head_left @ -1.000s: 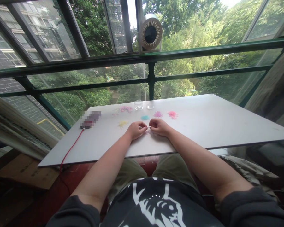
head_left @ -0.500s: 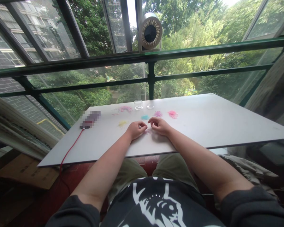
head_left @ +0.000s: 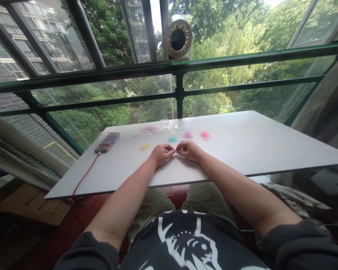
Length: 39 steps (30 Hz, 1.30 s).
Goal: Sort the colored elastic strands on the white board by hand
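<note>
My left hand [head_left: 162, 154] rests near the table's front edge, thumb and fingers pinched on something too small to make out. Close against its fingertips, my right hand [head_left: 189, 150] is also pinched, and what it holds is hidden. Just beyond the hands lies a teal pile [head_left: 172, 139] of small thin pieces. Behind my right hand are a purple pile [head_left: 187, 135] and, further right, a pink pile [head_left: 205, 135]. A yellow pile [head_left: 146, 147] lies left of my left hand, and a mixed pink-purple pile [head_left: 149, 129] is farther back.
A clear round container [head_left: 165, 125] and a clear lid [head_left: 178, 126] stand at the back edge of the white table [head_left: 242, 150]. At the left lies a blurred-out device [head_left: 108, 142] with a red cable [head_left: 84, 176]. A round fan [head_left: 178, 39] sits by the railing.
My right hand has lowered slightly and its fingers have closed into a pinch, meeting the fingertips of my left hand. My left hand has barely moved.
</note>
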Tool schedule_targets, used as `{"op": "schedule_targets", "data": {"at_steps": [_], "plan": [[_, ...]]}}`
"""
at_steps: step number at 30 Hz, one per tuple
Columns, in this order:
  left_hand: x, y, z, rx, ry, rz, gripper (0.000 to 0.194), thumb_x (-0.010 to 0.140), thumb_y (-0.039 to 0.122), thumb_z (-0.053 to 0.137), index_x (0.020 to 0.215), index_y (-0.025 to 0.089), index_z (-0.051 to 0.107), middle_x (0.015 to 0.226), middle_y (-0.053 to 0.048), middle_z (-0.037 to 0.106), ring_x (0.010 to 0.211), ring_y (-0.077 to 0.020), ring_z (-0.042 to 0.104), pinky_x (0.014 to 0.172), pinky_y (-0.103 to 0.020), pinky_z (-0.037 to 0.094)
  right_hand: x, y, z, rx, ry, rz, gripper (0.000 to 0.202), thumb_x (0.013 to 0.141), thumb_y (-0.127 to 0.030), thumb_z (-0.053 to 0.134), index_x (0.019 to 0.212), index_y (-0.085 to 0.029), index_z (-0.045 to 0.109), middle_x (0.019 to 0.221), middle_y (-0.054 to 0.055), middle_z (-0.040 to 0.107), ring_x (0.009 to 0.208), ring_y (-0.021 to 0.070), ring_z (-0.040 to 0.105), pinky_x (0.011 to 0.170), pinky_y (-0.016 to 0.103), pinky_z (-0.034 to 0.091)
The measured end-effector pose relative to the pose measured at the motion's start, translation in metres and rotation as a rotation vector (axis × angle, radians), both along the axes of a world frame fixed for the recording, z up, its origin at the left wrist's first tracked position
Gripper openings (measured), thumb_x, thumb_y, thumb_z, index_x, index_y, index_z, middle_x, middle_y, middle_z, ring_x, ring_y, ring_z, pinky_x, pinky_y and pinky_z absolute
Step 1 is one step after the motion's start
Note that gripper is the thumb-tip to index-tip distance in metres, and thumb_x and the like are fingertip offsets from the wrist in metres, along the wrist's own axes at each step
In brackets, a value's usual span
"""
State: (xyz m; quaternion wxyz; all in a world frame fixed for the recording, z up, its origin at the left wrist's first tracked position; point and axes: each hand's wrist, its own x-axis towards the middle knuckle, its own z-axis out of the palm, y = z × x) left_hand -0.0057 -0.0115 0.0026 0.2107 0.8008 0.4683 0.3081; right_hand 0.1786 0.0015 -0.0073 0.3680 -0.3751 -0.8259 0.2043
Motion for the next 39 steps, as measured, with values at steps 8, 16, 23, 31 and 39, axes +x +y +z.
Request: {"op": "schedule_targets", "data": {"at_steps": [8, 16, 23, 31, 39], "plan": [[0.0001, 0.0005, -0.0001, -0.001, -0.006, -0.014, 0.023, 0.074, 0.034, 0.052, 0.08, 0.016, 0.066, 0.076, -0.001, 0.068, 0.061, -0.0109, 0.057, 0.064, -0.022, 0.044, -0.0013, -0.0026, 0.0017, -0.015, -0.018, -0.069, 0.011, 0.07, -0.014, 0.051, 0.073, -0.014, 0.062, 0.062, 0.0, 0.058, 0.055, 0.0086, 0.046, 0.055, 0.02, 0.035], [-0.0003, 0.0011, -0.0002, -0.005, -0.01, -0.014, 0.023, 0.073, 0.034, 0.053, 0.08, 0.016, 0.065, 0.076, -0.001, 0.067, 0.061, -0.011, 0.056, 0.062, -0.022, 0.044, -0.0001, -0.0018, 0.0007, -0.033, 0.008, -0.082, 0.009, 0.07, -0.016, 0.052, 0.072, -0.014, 0.061, 0.06, -0.001, 0.055, 0.053, 0.0087, 0.045, 0.053, 0.02, 0.034], [-0.0002, 0.0006, 0.0001, 0.015, -0.007, 0.006, 0.022, 0.073, 0.034, 0.054, 0.079, 0.017, 0.066, 0.076, -0.001, 0.068, 0.06, -0.0108, 0.056, 0.063, -0.022, 0.044, 0.0006, -0.0009, 0.0002, -0.042, 0.01, -0.077, 0.008, 0.067, -0.017, 0.052, 0.07, -0.014, 0.06, 0.059, -0.002, 0.055, 0.052, 0.0082, 0.045, 0.051, 0.02, 0.034], [-0.0011, 0.0002, 0.0012, 0.013, -0.005, -0.002, 0.021, 0.071, 0.034, 0.056, 0.079, 0.017, 0.065, 0.077, -0.001, 0.068, 0.058, -0.0102, 0.055, 0.062, -0.022, 0.044, 0.0007, -0.0016, 0.0019, -0.059, 0.012, -0.071, 0.008, 0.066, -0.016, 0.052, 0.069, -0.014, 0.059, 0.058, -0.002, 0.054, 0.051, 0.0075, 0.044, 0.049, 0.019, 0.033], [-0.0007, 0.001, 0.0006, 0.004, -0.005, 0.002, 0.022, 0.071, 0.034, 0.056, 0.078, 0.017, 0.067, 0.076, -0.002, 0.068, 0.06, -0.0108, 0.055, 0.062, -0.022, 0.044, 0.0008, -0.0005, 0.0015, -0.053, -0.014, -0.079, 0.009, 0.067, -0.016, 0.053, 0.07, -0.014, 0.061, 0.057, -0.001, 0.055, 0.051, 0.0081, 0.044, 0.05, 0.02, 0.033]]}}
